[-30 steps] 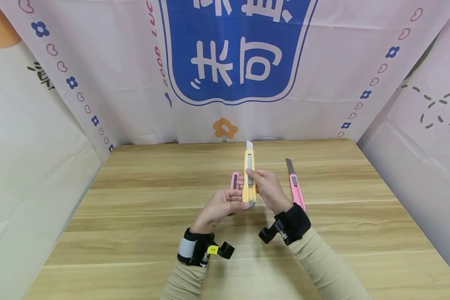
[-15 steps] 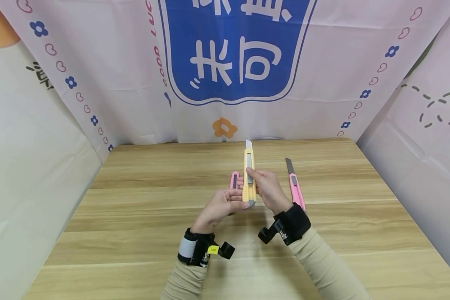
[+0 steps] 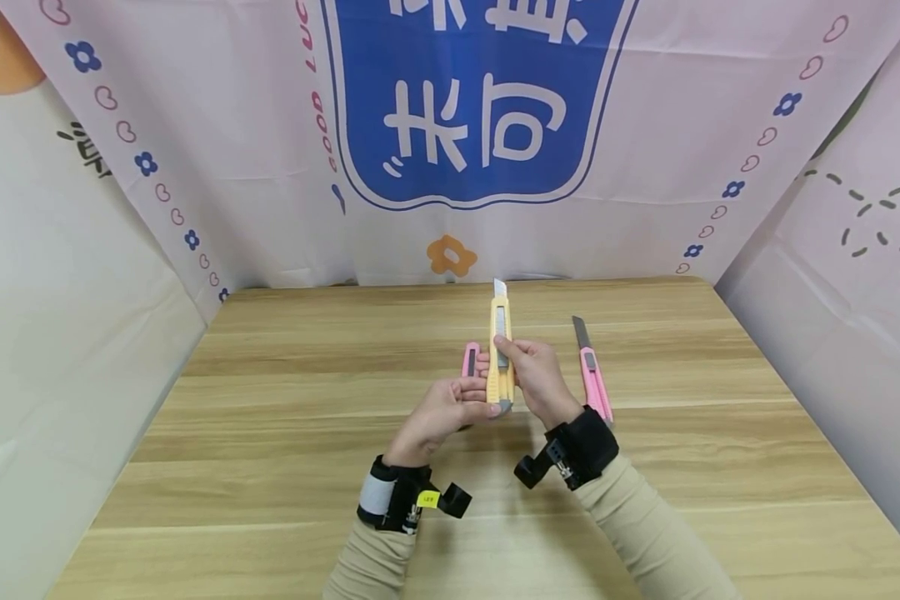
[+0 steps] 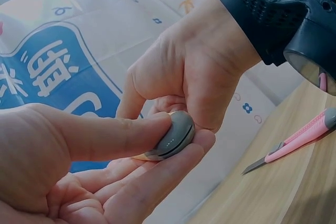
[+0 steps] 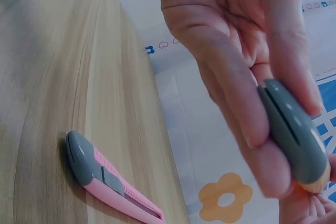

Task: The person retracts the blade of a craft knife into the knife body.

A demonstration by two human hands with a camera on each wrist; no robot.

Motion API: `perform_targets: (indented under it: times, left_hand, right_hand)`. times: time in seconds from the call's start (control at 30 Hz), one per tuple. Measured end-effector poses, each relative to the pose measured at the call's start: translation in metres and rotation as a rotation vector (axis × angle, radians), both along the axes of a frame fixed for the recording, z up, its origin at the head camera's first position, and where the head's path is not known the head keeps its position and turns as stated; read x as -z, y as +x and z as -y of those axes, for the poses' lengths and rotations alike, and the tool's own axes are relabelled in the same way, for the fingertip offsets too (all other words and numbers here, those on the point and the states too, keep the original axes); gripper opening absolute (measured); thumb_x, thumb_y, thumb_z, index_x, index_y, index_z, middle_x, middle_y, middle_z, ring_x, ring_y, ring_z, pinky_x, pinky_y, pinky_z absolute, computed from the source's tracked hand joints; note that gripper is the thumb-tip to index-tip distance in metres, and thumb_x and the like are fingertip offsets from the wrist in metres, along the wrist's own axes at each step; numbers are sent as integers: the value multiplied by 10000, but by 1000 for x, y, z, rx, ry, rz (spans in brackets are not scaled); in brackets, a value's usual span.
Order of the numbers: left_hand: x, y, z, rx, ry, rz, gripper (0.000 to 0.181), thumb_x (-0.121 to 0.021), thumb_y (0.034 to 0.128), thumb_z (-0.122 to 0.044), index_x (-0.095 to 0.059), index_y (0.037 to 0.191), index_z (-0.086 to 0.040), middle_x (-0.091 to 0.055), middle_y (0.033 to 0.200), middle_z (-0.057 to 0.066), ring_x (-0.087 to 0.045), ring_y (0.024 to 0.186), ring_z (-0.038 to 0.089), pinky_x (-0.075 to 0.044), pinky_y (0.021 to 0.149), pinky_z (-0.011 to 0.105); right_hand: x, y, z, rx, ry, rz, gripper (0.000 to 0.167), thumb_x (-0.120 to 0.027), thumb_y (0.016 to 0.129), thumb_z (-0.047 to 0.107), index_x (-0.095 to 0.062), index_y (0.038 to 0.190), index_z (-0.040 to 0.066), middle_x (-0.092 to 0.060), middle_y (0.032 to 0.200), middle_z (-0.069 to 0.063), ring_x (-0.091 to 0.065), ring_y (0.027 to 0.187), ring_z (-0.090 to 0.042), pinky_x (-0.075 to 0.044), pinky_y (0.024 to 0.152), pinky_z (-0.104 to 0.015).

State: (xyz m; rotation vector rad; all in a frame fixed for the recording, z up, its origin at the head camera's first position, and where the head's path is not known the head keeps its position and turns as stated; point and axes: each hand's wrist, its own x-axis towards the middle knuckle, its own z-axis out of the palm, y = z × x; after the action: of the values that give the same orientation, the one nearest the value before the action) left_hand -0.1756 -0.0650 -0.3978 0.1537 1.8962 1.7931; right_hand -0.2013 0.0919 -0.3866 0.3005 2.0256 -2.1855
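A yellow utility knife (image 3: 499,358) with a grey end cap and a short length of blade showing points away from me above the table. My left hand (image 3: 438,412) pinches its near end; in the left wrist view, thumb and fingers hold the grey cap (image 4: 177,135). My right hand (image 3: 543,379) grips the middle of the body from the right, its thumb over the slider. Partly behind my left hand lies a pink utility knife (image 3: 470,357); no blade shows on it in the right wrist view. Another pink utility knife (image 3: 592,379), blade extended, lies right of my right hand.
The wooden table (image 3: 270,400) ends at the back against a hanging printed cloth (image 3: 270,242). More cloth hangs along both sides. Black straps with small cameras (image 3: 456,501) sit on both wrists.
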Motion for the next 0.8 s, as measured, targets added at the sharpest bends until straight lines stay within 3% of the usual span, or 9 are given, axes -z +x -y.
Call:
perform_targets:
  times: [0.23,0.8]
  left_hand:
    - [0,0,0,4,-1,-11,392,-698,845,-44,-614,1222,20,-683,1203,187,-687,876,60,-575,939,353]
    - [-3,1,6,30,18,-4,379,-686,845,-20,-606,1213,27,-695,1161,189,-690,833,54,-561,972,401]
  right_hand:
    - [0,-3,1,7,20,20,408,-540,987,230,-586,1233,-92,-569,1346,-257,-628,744,-6,-545,644,-136]
    - [-2,-1,2,-3,26,2,377,-551,980,207,-599,1225,-77,-576,1350,-241,-629,792,-25,-545,669,-148]
